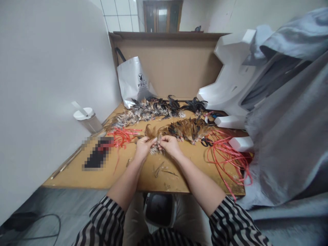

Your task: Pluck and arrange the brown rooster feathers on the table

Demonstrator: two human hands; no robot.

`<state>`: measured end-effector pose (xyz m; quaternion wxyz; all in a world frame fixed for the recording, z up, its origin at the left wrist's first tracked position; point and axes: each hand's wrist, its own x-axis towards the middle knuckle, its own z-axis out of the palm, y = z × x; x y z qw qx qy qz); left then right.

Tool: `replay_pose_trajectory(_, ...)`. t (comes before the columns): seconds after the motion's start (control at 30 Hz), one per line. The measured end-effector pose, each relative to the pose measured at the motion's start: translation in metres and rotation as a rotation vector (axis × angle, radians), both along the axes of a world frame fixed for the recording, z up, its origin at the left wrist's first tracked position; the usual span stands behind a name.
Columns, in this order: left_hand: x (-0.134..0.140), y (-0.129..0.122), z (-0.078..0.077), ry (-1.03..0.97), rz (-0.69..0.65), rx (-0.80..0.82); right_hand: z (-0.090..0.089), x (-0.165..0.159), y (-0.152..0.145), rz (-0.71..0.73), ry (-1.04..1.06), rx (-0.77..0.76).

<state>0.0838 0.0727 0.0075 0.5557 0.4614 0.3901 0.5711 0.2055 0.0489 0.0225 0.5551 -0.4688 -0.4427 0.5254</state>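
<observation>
Close together at the middle of the table, my left hand (145, 147) and my right hand (170, 146) are both closed in a pinch. A small tuft of brown feathers (150, 131) rises from my left fingers. My right fingertips meet the same feathers, though the exact grip is too small to make out. Below the fingertips lie pale striped feathers (154, 150). Just beyond my right hand is a pile of brown and black feather bundles (188, 129). Farther back stretches a row of grey, white and black feather bundles (151, 108).
Red plastic strings (123, 136) lie left, with more red strings (228, 157) right beside black-handled scissors (206, 141). A lidded cup (89, 121) and a blurred-out dark object (97, 153) are left. A silver bag (134, 82), white foam (228, 75) and grey cloth (289, 112) border the table (102, 177).
</observation>
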Motion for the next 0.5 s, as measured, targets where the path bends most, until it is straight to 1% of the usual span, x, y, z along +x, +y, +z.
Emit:
replay_pose_trajectory(0.1,0.0,-0.001,0.001,-0.052,-0.076,-0.046,-0.001,0.001,0.0,0.024,0.011,-0.012)
replay_pose_trajectory(0.2,-0.003,-0.003,0.006,-0.153,-0.165,-0.097,-0.001,0.003,0.0,0.097,0.007,-0.048)
replay_pose_trajectory(0.27,-0.005,-0.004,0.009,-0.235,-0.186,-0.118,0.0,0.006,0.0,0.142,0.016,-0.048)
replay_pose_trajectory(0.37,-0.007,-0.004,0.013,-0.285,-0.172,-0.121,0.001,0.007,-0.001,0.182,0.057,-0.034)
replay_pose_trajectory(0.5,-0.006,-0.003,0.01,-0.166,-0.088,-0.069,0.003,0.006,-0.005,0.231,0.061,-0.029)
